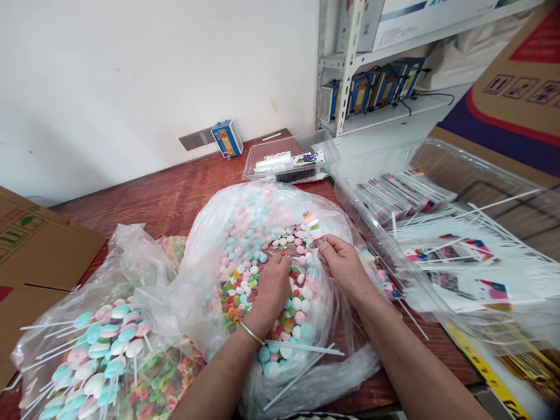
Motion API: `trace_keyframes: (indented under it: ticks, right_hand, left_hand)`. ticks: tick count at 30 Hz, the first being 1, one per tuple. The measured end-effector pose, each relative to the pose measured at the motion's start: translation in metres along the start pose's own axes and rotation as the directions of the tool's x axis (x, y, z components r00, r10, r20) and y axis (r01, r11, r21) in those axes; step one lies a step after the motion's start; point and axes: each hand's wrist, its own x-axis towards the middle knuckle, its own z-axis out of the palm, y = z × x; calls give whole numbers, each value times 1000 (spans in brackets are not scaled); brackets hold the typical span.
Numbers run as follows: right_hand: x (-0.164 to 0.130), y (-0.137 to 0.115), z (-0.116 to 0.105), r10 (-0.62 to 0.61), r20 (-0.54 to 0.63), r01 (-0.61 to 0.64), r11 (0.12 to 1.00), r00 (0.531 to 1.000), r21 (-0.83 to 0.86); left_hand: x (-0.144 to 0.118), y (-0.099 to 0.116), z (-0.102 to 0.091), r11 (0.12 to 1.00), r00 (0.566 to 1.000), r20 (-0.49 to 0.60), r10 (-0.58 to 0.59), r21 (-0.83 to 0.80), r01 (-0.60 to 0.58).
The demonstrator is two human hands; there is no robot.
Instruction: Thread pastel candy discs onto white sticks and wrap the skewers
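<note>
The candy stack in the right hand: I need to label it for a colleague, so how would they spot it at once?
Start at the big clear bag of loose candies in the middle of the wooden table. Above its far right side, the right hand pinches a small stack of candies at its base. Unlike the loose pieces around it, it stands upright as one pastel column.

Both bare forearms reach forward from the near edge of the worktop, converging toward its middle. The left hand (272, 286) lies palm down, wrist bent slightly, its fingers curled downward with the tips hidden, so their grip cannot be judged. The right hand (343, 263) sits a little higher, thumb and fingers pinched together, apparently closed, knuckles turned outward.
</note>
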Motion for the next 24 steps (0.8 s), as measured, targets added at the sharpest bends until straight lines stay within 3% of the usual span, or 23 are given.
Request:
trace_keyframes:
  ticks: [5, 8, 13, 19, 24]
  right_hand:
    - [-1, -3, 2, -8, -32, 8, 1000, 999, 7]
    - [-1, -4, 3, -11, -30, 11, 1000, 1000, 3]
    - [-2, -6, 3, -22, -16, 22, 1000, 1000, 14]
    - [-3, -8, 3, -26, -12, 26, 999, 1000, 21]
    - [-3, -6, 3, -19, 3, 18, 1000, 1000, 20]
  left_hand:
    - [12, -28, -1, 990, 995, -18, -103, -102, 100]
    - [14, -33, -6, 986, 996, 0, -93, -139, 92]
    - [7, -13, -17, 986, 998, -44, -33, -162, 26]
    - [-7, 15, -7, 994, 989, 147, 6, -105, 10]
    - [-12, 3, -12, 974, 996, 7, -88, -209, 88]
